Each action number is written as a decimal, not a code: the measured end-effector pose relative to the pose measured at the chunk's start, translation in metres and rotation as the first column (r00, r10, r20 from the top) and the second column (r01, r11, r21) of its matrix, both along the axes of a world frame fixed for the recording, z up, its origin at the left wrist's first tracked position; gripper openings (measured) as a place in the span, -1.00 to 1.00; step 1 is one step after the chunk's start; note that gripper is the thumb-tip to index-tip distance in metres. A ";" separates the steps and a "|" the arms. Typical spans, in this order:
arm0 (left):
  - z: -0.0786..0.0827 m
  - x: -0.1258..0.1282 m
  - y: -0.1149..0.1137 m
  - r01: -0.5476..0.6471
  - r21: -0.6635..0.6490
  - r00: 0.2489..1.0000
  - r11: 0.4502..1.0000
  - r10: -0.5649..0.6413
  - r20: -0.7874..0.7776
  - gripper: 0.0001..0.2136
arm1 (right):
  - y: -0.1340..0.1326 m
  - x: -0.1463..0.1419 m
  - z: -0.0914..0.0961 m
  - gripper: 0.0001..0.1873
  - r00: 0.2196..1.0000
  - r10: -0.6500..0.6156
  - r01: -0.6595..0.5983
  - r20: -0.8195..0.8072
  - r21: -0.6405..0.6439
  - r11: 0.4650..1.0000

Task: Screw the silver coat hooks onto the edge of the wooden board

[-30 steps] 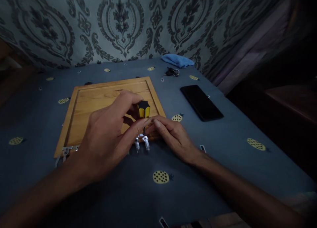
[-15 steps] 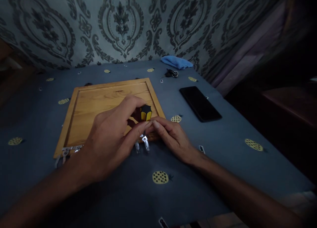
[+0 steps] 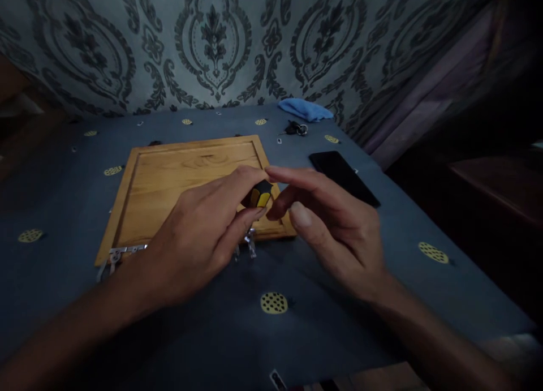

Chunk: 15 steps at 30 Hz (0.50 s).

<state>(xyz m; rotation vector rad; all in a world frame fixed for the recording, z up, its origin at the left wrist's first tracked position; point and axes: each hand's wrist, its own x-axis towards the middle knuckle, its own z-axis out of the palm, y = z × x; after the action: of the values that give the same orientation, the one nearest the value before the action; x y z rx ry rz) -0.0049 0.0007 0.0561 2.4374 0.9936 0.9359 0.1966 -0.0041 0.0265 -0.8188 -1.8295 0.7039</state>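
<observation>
My left hand [image 3: 203, 227] grips a screwdriver by its black-and-yellow handle [image 3: 261, 195], between thumb and fingers. The handle's end faces up toward me, while the shaft is hidden. Right beside it, my right hand [image 3: 339, 227] has its thumb and fingers apart and curved, fingertips close to the handle; whether they touch it I cannot tell. Under the hands lies a framed wooden panel [image 3: 190, 167], flat on the table. A metal hinge [image 3: 251, 245] sits at its near edge below the screwdriver. Another hinge [image 3: 114, 256] is at the near left corner, partly covered by my left forearm.
A black phone [image 3: 345, 176] lies to the right of the panel. Farther back are keys on a ring [image 3: 296, 128] and a blue cloth [image 3: 305, 109]. The table has a dark blue cover with pineapple prints [image 3: 274, 303]; a patterned wall covering [image 3: 214, 40] rises behind it.
My right hand has come away from its pinch beside my left fingers and spread open, rising near the handle's top. The screwdriver has shifted slightly right in my left hand's grip.
</observation>
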 end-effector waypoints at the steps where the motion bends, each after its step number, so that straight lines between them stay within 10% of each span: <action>1: 0.001 0.000 0.000 0.006 -0.012 1.000 1.000 -0.006 0.003 -0.79 | -0.001 -0.002 0.004 -0.65 1.000 0.000 0.000 -0.001 0.011 1.000; 15: -0.028 -0.008 0.001 -0.105 -0.334 0.990 0.937 0.068 -0.120 -0.73 | -0.003 -0.009 0.002 -0.74 0.990 -0.033 0.019 -0.137 -0.104 0.994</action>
<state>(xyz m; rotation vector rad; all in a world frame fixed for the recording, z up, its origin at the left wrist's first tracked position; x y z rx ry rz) -0.0127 0.0015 0.0283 2.1843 1.1988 0.6036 0.1878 -0.0069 0.0284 -0.8381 -1.6666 0.8227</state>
